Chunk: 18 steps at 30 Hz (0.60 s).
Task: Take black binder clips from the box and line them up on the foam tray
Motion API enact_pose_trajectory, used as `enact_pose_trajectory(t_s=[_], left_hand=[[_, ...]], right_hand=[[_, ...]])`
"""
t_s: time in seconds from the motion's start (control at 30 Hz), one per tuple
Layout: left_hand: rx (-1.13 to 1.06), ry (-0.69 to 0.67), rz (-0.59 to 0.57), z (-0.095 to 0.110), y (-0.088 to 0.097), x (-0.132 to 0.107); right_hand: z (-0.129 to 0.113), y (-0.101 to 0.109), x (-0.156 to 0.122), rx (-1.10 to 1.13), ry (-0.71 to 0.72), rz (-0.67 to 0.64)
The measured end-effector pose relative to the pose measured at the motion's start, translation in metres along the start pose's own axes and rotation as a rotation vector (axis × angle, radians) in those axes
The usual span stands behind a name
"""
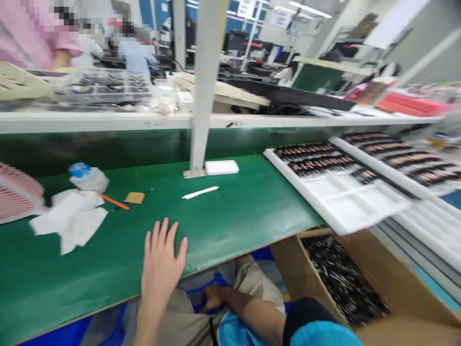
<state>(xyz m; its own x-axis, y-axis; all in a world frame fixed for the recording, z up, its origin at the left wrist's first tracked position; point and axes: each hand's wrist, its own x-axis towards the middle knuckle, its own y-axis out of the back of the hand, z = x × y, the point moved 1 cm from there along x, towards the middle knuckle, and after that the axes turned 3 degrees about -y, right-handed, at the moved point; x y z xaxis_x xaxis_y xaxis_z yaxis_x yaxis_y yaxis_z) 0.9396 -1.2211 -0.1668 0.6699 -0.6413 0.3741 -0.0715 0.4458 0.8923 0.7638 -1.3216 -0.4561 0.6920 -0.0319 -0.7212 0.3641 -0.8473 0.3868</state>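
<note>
My left hand lies palm down on the green table mat near its front edge, fingers stretched out and holding nothing. My right hand is down in my lap below the table edge, fingers curled against blue cloth; what it holds is hidden. A thin white pen-like stick lies on the mat beyond my left hand. Behind the stick a flat white box sits beside the base of a grey post.
Crumpled white tissues, an orange pen, a brown card and a small bag lie at left. White trays with rows of dark parts stand at right. Below them is a cardboard box of dark pieces. Other people work beyond the shelf.
</note>
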Motion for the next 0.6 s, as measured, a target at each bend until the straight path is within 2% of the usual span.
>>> enact_pose_trajectory(t_s=[0.07, 0.13, 0.3, 0.4, 0.47, 0.53, 0.6], left_hand=[[-0.004, -0.014, 0.003, 0.000, -0.003, -0.001], [-0.001, -0.005, -0.010, 0.003, -0.002, 0.000], [0.049, 0.033, -0.079, 0.014, 0.009, 0.002], [0.084, 0.062, -0.111, 0.018, 0.012, 0.003], [0.085, 0.073, -0.135, 0.018, 0.012, 0.005], [0.076, 0.078, -0.149, 0.018, 0.012, 0.005], [0.071, 0.081, -0.152, 0.018, 0.012, 0.006]], right_hand=[[0.002, 0.000, -0.004, -0.008, 0.019, 0.048], [-0.002, 0.001, -0.016, -0.007, 0.028, 0.157], [-0.027, 0.012, -0.071, 0.095, 0.081, 0.412], [-0.035, 0.026, -0.118, 0.293, 0.160, 0.561], [-0.032, 0.035, -0.156, 0.486, 0.231, 0.716], [-0.024, 0.043, -0.198, 0.613, 0.280, 0.886], [-0.009, 0.052, -0.237, 0.636, 0.287, 1.030]])
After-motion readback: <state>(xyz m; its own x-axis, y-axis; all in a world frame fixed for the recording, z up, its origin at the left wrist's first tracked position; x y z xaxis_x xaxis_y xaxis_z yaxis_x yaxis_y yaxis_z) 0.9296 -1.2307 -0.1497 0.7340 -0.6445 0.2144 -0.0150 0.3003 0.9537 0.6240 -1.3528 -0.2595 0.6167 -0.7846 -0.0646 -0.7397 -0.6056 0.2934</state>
